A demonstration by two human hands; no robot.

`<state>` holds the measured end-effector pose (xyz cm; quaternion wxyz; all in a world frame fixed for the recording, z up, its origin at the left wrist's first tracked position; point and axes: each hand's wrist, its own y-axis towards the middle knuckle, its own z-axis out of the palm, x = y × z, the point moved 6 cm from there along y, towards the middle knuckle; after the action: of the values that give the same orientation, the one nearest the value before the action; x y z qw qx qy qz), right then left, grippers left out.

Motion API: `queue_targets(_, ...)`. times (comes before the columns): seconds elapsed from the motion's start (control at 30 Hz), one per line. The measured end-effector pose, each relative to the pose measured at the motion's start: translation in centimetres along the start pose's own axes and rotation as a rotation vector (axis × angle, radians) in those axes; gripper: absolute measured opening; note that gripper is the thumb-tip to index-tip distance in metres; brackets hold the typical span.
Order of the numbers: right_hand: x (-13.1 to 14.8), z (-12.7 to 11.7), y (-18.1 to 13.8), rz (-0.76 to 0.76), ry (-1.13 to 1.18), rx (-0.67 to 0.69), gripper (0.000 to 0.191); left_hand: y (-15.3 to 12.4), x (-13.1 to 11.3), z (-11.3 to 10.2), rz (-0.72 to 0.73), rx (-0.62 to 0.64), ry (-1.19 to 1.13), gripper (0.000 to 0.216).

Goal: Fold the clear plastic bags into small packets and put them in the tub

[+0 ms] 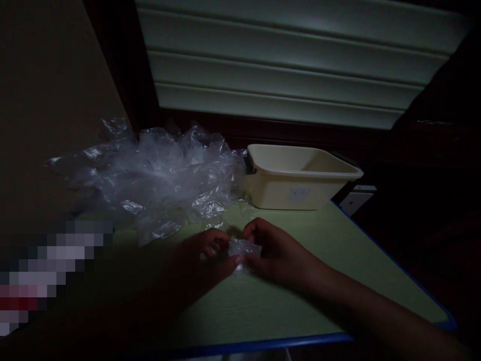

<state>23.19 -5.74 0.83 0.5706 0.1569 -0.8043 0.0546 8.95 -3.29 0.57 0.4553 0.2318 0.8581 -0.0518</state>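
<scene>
Between my two hands, just above the green tabletop (300, 301), is a small clear plastic bag (245, 246), folded or crumpled small. My left hand (210, 258) grips its left side, with the thumb lying on the near edge. On the other side, the fingers and thumb of my right hand (276, 250) close on the bag's right end. Whether anything is inside the bag is too dark to tell. Behind my hands a large loose heap of clear plastic bags (161, 175) spreads over the left rear of the table.
A cream plastic bin (289, 188) with dark handles and a small label stands at the back right, beside the heap. Blue edging (270, 346) borders the table. Beyond the right edge lies a white box (356, 198). A slatted shutter (281, 65) rises behind; the room is dim.
</scene>
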Motion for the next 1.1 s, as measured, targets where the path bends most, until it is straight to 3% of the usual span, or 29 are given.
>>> queue_targets(0.23, -0.1, 0.4, 0.0, 0.121, 0.434, -0.026, 0.034, 0.9, 0.2, -0.5, -0.098, 0.07, -0.118, 0.024)
queue_targets(0.43, -0.9, -0.3, -0.1, 0.227, 0.481, -0.1, 0.038, 1.0, 0.6, -0.2, -0.11, 0.15, -0.262, 0.029)
queue_targets(0.77, -0.4, -0.9, -0.1, 0.173, 0.499, -0.208, 0.027, 0.8, 0.0, 0.1, -0.042, 0.218, -0.213, 0.028)
queue_targets(0.97, -0.8, -0.4, 0.5, 0.18, 0.579, -0.177, 0.063, 1.5, 0.9, -0.5, -0.047, 0.138, -0.137, 0.027)
queue_targets(1.1, -1.3, -0.3, 0.8, 0.211, 0.596, -0.201, 0.055, 1.6, 1.0, -0.7, 0.01, 0.137, -0.076, 0.028)
